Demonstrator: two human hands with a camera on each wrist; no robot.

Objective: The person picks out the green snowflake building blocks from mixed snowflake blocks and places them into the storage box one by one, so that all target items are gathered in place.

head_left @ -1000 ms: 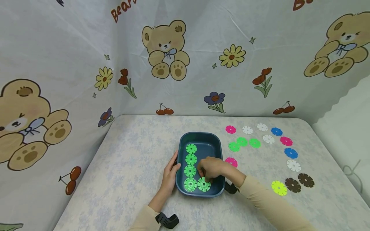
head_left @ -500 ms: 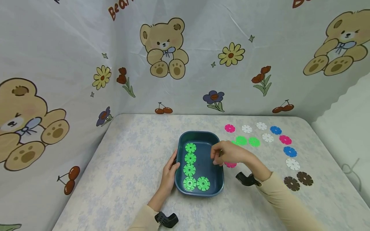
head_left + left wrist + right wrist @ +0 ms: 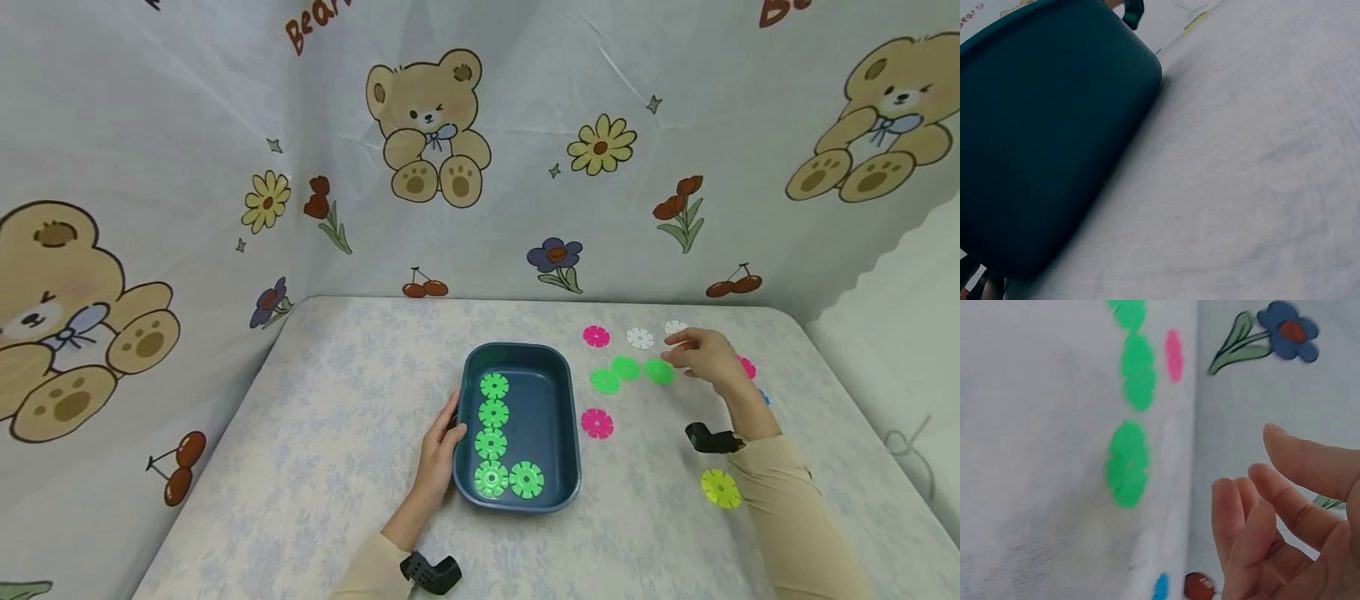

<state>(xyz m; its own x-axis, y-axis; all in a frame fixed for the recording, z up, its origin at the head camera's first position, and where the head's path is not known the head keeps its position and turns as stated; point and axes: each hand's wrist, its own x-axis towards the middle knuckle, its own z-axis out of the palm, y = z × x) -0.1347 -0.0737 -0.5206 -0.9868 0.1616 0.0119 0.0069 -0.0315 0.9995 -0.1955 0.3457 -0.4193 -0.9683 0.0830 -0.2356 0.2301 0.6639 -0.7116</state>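
My left hand [image 3: 435, 457] holds the left side of a deep dark-blue tray [image 3: 558, 450], thumb at the rim and fingers along the outside wall. In the left wrist view the tray's wall [image 3: 1054, 125] fills the left half. Inside, several green notched discs [image 3: 491, 443] run in a column on the left, with another green disc [image 3: 527, 480] beside the lowest. Over the table at the right, my right hand [image 3: 705, 357] hangs with loosely bent fingers and nothing between them. It is nearest a loose green disc [image 3: 659, 372], seen also as a green disc [image 3: 1127, 464] in the right wrist view.
Two more green discs [image 3: 605, 381] lie right of the tray, with a pink disc [image 3: 597, 423] below them. White discs [image 3: 640, 338] lie farther back. A yellow disc [image 3: 721, 488] lies near the right sleeve, which covers other discs. A bear-print curtain [image 3: 510, 233] hangs behind the table.
My right hand has left the green disc at the tray's lower right, come out of the tray and moved right, over the loose discs. The left hand stays at the tray.
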